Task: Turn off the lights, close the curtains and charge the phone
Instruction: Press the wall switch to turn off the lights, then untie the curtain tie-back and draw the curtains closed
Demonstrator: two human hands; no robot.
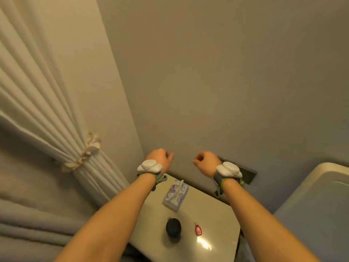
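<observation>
Cream tabletop (213, 210), perhaps tissues (176, 193), beside tied curtain (37, 91).

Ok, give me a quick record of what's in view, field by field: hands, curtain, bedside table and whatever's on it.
left hand: raised, fingers curled, holds nothing
right hand: raised, fingers curled, holds nothing
curtain: gathered and tied back by a tieback, not closed
bedside table: below the hands, against the wall
on the table: tissue pack, dark round object, small red item
wall panel: dark plate, partly hidden behind the right wrist
phone: not in view
</observation>
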